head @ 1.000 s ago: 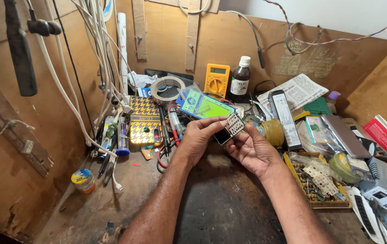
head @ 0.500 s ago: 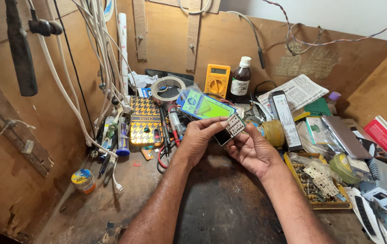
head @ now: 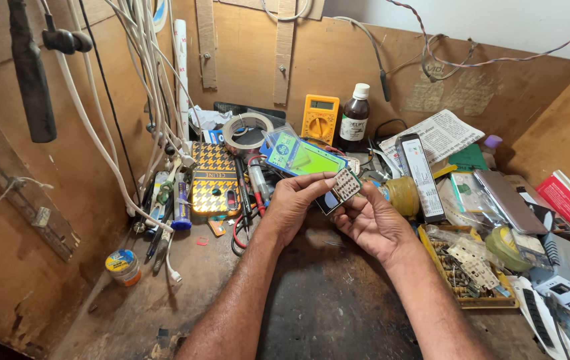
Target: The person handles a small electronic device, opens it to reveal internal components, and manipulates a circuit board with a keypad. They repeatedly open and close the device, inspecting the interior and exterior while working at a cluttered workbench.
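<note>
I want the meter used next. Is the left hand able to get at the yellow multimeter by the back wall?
Probably not yet: the left hand is busy holding the small keypad piece, and the green-screened device lies between it and the yellow multimeter.

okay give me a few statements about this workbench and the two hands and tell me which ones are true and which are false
1. Both hands hold a small keypad piece with rows of pale buttons. True: the left hand and the right hand meet around it.
2. The yellow multimeter lies in the tray of small parts. False: it leans against the back wall, beside the dark bottle.
3. A roll of tape sits left of the multimeter. True.
4. The dark bottle has a red cap. False: its cap is white.
5. White cables hang down on the left. True.
6. The small round tin is in the right hand. False: it sits alone at the bench's left edge.
</note>
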